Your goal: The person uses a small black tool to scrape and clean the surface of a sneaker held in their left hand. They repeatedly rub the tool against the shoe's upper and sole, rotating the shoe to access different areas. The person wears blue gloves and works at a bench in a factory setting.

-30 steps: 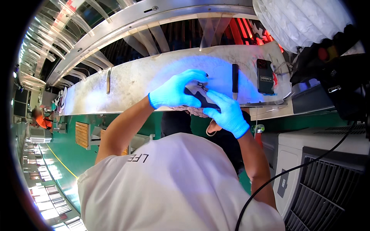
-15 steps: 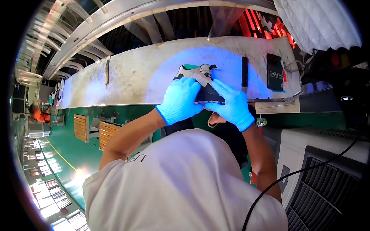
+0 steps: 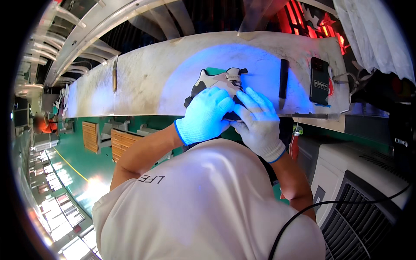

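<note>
A pale grey and black shoe upper (image 3: 215,80) with green lining and dark laces lies at the bench's near edge in blue light. My left hand (image 3: 207,113), in a knit glove, has its fingers curled over the upper's left and near side. My right hand (image 3: 260,125), gloved as well, grips the right side, its fingers lying along the dark part and its thumb near the left hand's. The two hands nearly meet, hiding the near end of the upper.
A black-handled knife (image 3: 283,80) and a dark phone (image 3: 319,82) lie right of the upper on the worn pale bench (image 3: 143,73). A slim wooden-handled tool (image 3: 115,76) rests farther left. Red-lit bars (image 3: 297,19) glow behind; a black cable (image 3: 338,202) crosses at lower right.
The upper has shifted slightly left and tilted under my hands. My right hand has moved nearer to me, its palm now partly out of the blue light. The view has shifted a little.
</note>
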Demonstrator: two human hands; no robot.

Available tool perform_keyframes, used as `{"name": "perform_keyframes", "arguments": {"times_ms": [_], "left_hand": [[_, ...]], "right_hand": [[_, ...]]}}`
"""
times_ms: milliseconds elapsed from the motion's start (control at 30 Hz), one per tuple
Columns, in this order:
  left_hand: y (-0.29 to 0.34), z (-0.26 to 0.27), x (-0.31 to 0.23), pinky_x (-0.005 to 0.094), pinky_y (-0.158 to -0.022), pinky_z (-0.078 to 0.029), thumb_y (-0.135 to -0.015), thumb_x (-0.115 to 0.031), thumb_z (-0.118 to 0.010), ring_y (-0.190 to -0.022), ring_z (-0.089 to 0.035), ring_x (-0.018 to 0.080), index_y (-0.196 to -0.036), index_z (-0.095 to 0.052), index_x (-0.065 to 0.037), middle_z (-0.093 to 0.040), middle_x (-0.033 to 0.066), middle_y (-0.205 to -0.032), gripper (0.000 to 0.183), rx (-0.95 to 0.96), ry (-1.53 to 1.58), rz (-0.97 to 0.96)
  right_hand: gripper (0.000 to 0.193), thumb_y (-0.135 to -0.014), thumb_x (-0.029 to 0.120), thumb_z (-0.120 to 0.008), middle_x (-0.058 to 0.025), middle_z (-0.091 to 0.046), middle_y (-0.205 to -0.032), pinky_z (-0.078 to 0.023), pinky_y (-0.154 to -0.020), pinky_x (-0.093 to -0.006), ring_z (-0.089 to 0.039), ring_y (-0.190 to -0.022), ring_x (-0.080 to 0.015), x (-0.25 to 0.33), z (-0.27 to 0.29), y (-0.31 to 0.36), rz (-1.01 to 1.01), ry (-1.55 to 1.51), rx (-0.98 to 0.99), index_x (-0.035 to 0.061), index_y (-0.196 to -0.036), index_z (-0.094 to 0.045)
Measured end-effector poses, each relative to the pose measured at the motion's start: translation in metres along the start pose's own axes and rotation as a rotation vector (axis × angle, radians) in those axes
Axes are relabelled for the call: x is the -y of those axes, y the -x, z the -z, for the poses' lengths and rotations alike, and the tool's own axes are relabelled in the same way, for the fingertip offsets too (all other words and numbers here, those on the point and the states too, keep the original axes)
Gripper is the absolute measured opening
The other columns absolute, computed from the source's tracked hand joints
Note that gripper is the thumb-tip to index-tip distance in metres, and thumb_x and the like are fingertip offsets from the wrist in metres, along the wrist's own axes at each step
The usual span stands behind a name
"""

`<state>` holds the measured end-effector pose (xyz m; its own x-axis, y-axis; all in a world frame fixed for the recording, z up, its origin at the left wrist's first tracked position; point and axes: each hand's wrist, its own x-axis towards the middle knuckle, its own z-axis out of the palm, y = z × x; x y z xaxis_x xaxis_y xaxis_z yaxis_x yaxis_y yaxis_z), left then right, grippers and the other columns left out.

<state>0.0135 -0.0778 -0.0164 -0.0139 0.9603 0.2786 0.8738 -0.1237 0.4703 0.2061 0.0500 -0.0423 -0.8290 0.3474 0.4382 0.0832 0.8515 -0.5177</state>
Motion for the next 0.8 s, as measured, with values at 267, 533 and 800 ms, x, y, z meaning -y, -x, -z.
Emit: {"name": "perform_keyframes", "arguments": {"times_ms": [267, 533, 800], "left_hand": [[-0.003, 0.003, 0.003, 0.0486, -0.082, -0.057, -0.068, -0.02, -0.095, -0.093, -0.071, 0.0352, -0.094, -0.071, -0.014, -0.07, 0.0083, -0.097, 0.036, 0.02, -0.011, 0.165], [-0.006, 0.0, 0.001, 0.0434, -0.083, -0.062, -0.063, -0.023, -0.098, -0.099, -0.075, 0.0301, -0.105, -0.074, -0.014, -0.074, 0.0055, -0.102, 0.049, -0.018, 0.159, 0.42], [-0.023, 0.024, 0.012, 0.0445, -0.09, -0.062, -0.066, -0.028, -0.102, -0.103, -0.074, 0.0341, -0.126, -0.068, -0.015, -0.072, 0.0086, -0.117, 0.071, 0.169, 0.153, 0.323]], "right_hand": [[0.042, -0.079, 0.016, -0.094, -0.0125, -0.072, -0.137, -0.054, -0.105, -0.0536, -0.069, -0.129, -0.0396, -0.004, -0.005, -0.006, -0.057, -0.174, -0.007, 0.0098, -0.114, -0.073], [0.043, -0.076, 0.009, -0.1, -0.0165, -0.074, -0.119, -0.061, -0.085, -0.0441, -0.073, -0.101, -0.0349, 0.011, -0.01, -0.007, -0.316, -0.382, -0.149, 0.0079, -0.1, -0.064], [0.062, -0.08, 0.013, -0.099, -0.0189, -0.076, -0.131, -0.062, -0.097, -0.0395, -0.078, -0.112, -0.0299, -0.001, 0.013, -0.014, -0.319, -0.41, 0.041, 0.0015, -0.133, -0.07]]}}
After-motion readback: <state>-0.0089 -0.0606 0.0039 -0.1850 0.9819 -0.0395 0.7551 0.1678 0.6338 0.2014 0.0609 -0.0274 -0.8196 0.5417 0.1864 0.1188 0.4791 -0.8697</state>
